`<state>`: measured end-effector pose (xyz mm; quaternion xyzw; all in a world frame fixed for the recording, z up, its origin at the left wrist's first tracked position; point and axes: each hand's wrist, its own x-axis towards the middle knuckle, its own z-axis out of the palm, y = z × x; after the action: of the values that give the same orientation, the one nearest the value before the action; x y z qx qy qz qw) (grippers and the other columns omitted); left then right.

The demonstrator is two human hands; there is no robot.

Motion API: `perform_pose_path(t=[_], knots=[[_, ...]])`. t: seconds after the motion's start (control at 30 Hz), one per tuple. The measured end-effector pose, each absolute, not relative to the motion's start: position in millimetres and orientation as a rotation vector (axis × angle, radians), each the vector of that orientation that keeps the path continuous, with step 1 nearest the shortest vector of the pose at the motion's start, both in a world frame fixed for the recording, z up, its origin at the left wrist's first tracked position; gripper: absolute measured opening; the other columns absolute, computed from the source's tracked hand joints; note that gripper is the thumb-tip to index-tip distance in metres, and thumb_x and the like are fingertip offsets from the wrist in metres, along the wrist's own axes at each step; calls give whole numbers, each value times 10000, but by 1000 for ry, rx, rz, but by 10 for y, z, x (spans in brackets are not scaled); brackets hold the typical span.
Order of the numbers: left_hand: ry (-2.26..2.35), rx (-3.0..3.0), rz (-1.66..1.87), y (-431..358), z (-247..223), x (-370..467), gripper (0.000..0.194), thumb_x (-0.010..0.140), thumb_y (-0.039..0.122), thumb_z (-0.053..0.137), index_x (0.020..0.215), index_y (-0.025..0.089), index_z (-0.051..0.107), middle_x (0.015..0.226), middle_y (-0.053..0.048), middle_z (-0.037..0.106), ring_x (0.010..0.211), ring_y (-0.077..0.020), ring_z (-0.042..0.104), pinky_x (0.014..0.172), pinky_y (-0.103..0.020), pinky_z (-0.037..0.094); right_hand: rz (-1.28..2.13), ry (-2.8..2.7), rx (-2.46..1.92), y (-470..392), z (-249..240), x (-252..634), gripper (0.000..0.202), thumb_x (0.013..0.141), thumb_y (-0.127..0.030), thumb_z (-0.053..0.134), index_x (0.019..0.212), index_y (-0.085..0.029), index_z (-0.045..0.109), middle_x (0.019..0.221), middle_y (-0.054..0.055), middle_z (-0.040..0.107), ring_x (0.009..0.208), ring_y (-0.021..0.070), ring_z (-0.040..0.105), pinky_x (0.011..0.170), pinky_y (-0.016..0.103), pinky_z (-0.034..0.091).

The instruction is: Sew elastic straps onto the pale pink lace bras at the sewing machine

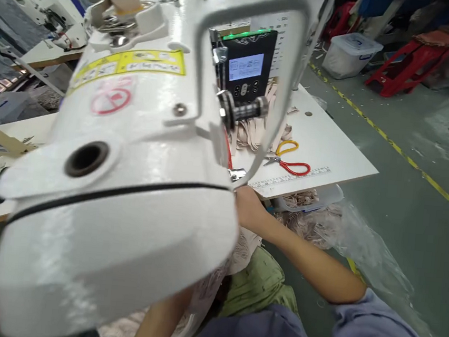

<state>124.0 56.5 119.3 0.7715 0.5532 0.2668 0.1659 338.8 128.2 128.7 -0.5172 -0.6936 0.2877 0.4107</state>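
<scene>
The white head of a sewing machine (123, 233) fills the left and middle of the view, very close to me. My right hand (249, 208) reaches in at its lower right side, near the presser-foot area. Its fingers are hidden behind the machine, so what they hold cannot be seen. Of my left arm only the forearm (166, 319) shows below the machine; the hand itself is hidden. Pale beige fabric (242, 252) hangs beneath my right wrist and over my lap. Scissors (288, 161) with one yellow and one red handle lie on the table just beyond.
Beige fabric strips (251, 134) are heaped on the white table (330, 141), beside a lit control panel (245, 67). A plastic bin (325, 197) of strips sits under the table edge. A red stool (409, 64) and lidded box (350, 53) stand on the floor.
</scene>
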Motion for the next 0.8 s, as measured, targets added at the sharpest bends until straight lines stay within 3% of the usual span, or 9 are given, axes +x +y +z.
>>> perform_pose_path(t=[0.13,0.3,0.43,0.8], knots=[[1691,2215,847,575,1185,1225,257,906,361,555,983,234,765,884,-54,780,740,-210,718,655,-263,559,727,-1715,-1316,1288,1265,3365,42,808,-145,644,843,-167,648,939,20,575,743,146,541,664,251,425],[1744,2198,894,586,1248,1297,264,899,361,539,743,216,694,732,-44,748,658,-194,697,573,-244,517,713,-1686,-1376,1268,1293,3328,37,819,-147,660,853,-161,665,901,22,558,729,146,524,641,253,404],[1670,2089,994,596,1318,1390,224,888,331,516,761,205,651,589,5,694,520,-151,647,523,-214,490,728,-1699,-1409,1264,1317,3312,24,827,-158,660,833,-169,681,870,23,534,723,152,526,628,262,397],[1718,1968,1018,609,1217,1421,276,867,410,573,733,196,685,588,8,693,529,-161,634,525,-226,464,720,-1658,-1375,1267,1267,3338,58,797,-149,667,851,-163,683,937,25,590,722,149,551,640,256,408]])
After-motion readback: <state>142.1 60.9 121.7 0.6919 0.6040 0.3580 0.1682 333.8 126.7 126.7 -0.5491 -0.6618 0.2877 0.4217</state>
